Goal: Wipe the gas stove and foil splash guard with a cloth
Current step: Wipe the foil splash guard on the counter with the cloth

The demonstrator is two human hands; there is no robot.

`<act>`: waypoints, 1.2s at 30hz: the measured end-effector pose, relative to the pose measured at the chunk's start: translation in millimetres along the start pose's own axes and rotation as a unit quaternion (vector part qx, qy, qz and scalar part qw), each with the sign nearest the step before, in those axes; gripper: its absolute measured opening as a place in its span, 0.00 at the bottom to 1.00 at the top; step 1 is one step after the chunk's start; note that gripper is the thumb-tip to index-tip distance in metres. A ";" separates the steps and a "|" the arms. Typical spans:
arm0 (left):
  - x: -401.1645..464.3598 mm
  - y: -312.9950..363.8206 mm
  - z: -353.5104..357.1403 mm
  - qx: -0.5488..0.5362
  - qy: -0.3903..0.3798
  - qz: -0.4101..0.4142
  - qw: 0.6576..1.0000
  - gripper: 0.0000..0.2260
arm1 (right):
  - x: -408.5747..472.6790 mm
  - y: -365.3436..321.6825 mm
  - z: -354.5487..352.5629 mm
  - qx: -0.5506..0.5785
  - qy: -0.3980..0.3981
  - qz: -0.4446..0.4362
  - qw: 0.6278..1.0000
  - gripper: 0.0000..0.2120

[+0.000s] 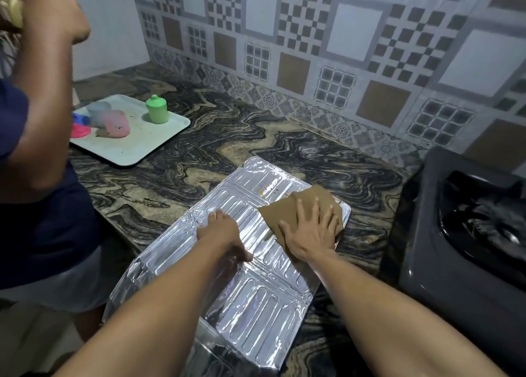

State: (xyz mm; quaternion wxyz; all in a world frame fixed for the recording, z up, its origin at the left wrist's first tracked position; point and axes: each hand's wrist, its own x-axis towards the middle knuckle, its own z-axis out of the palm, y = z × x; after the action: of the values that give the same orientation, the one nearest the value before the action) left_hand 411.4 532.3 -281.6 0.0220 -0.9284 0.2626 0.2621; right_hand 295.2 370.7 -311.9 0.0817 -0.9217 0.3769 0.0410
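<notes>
Right hand (308,234) is pressed flat, fingers spread, on the brown cloth (284,214) at the far right corner of the foil splash guard (250,291); left hand (225,234) is laid on the guard's middle, fingers apparently straight, nothing gripped. Guard is spread flat on the countertop (256,131), its near end past the front edge. Step judged: guard being wiped; gas stove (444,248), at the right edge, judged not yet begun. Next stroke calls for a steadied sheet. Counted: one guard, one stove, one tray (153,146), one cloth, one green cup (157,109).
</notes>
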 end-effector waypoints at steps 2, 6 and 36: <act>-0.4 -2.2 0.9 -0.006 0.013 -0.005 1.000 0.60 | 2.3 -0.2 5.9 -0.002 -0.008 0.020 1.000 0.40; -1.1 -4.1 4.0 -0.022 0.010 -0.009 1.000 0.61 | 17.3 -7.8 1.0 0.008 -0.018 0.065 0.998 0.42; -1.5 -5.8 -3.2 -0.018 0.017 -0.029 0.999 0.61 | -10.1 -34.1 2.5 -0.025 -0.076 0.065 0.995 0.47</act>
State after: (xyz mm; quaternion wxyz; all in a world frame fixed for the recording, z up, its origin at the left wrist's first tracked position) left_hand 414.8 537.5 -278.6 0.0081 -0.9402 0.2309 0.2503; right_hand 311.9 402.1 -308.9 0.0844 -0.8912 0.4278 0.1253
